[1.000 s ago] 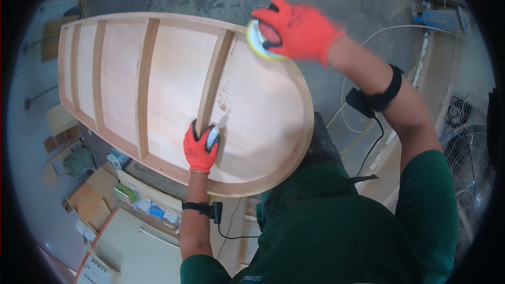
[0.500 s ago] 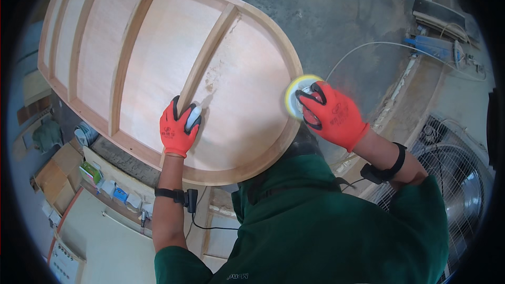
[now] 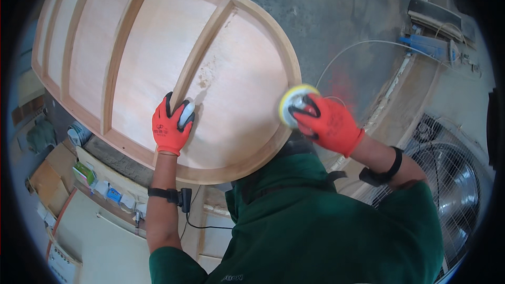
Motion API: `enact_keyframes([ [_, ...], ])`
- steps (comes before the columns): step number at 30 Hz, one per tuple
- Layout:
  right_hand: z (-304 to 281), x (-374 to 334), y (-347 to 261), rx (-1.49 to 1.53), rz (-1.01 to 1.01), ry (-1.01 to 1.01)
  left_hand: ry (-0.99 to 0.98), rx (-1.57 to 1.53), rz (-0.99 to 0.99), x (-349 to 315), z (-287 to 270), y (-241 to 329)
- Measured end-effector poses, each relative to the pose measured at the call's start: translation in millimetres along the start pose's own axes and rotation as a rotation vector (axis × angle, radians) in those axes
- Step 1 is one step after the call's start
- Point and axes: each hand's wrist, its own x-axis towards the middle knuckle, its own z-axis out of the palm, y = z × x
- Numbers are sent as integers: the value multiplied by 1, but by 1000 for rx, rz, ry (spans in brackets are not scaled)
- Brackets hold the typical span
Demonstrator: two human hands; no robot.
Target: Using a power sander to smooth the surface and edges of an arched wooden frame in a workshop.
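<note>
A large wooden panel (image 3: 235, 68) with a curved rim and several crossbars tilts across the upper left. My left hand (image 3: 172, 126), in a red glove with black fingers, is closed round the lower end of a wooden crossbar (image 3: 202, 50). A whitish rounded piece (image 3: 189, 107) shows at that hand's thumb; I cannot tell what it is. My right hand (image 3: 332, 126), gloved alike, grips a round disc sander (image 3: 290, 104) with a yellow-edged pad. The pad sits at the rounded end of the panel's rim (image 3: 283, 135). Motion blurs the sander and right fingers.
A thin pale hose (image 3: 363, 43) curves from near the sander toward a blue device (image 3: 428, 45) at the far right. A caged fan (image 3: 457, 189) stands near my right elbow. Small items line a ledge (image 3: 120, 179) at left, beside cardboard (image 3: 55, 171) and a bucket (image 3: 79, 133).
The right hand and sander have moved a little nearer along the panel's rounded rim. My left hand keeps its grip on the crossbar. The whole view has shifted slightly.
</note>
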Motion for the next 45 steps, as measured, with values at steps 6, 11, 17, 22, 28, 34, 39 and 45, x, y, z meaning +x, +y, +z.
enact_keyframes([
  [6,-27,62,31,-30,116,99,4,-13,7,-3,7,-6],
  [11,-41,185,68,-166,70,144,11,0,-8,-3,9,-5],
  [17,-61,257,105,41,121,55,11,21,-18,0,10,-4],
  [22,-48,160,98,221,268,96,16,20,-18,-2,3,-1],
  [28,17,18,60,526,419,322,17,21,14,-3,7,-2],
  [34,106,-86,-21,531,511,515,47,-33,44,-5,8,0],
  [39,107,-104,-104,295,576,393,89,-63,82,-4,8,-2],
  [45,51,-31,-116,-138,464,127,159,-161,89,-7,8,-11],
])
